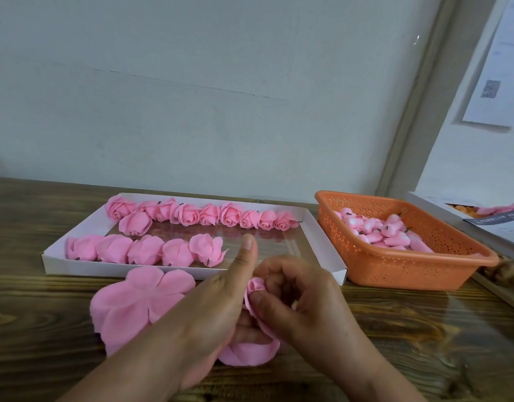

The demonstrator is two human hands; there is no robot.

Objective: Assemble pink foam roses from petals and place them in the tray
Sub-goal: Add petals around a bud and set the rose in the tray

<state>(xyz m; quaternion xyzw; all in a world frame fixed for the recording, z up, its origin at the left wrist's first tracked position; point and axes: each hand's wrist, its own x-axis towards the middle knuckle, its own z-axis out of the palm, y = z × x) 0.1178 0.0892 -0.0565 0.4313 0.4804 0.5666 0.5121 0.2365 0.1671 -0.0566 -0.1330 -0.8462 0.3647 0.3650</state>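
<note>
Between my two hands is a partly formed pink foam rose (254,288), its loose petals (250,352) hanging below. My left hand (221,309) holds it from beneath with fingers curled and thumb raised. My right hand (302,297) pinches a petal against the bud. A stack of flat pink petal sheets (136,303) lies on the table left of my hands. Beyond them stands a white tray (51,261) with a back row of several finished roses (203,214) and a front row of several more (145,250).
An orange perforated basket (418,265) of pink rose buds (380,230) stands right of the tray. A white box with papers (488,224) sits at the far right. The wooden table (32,329) meets a pale wall behind.
</note>
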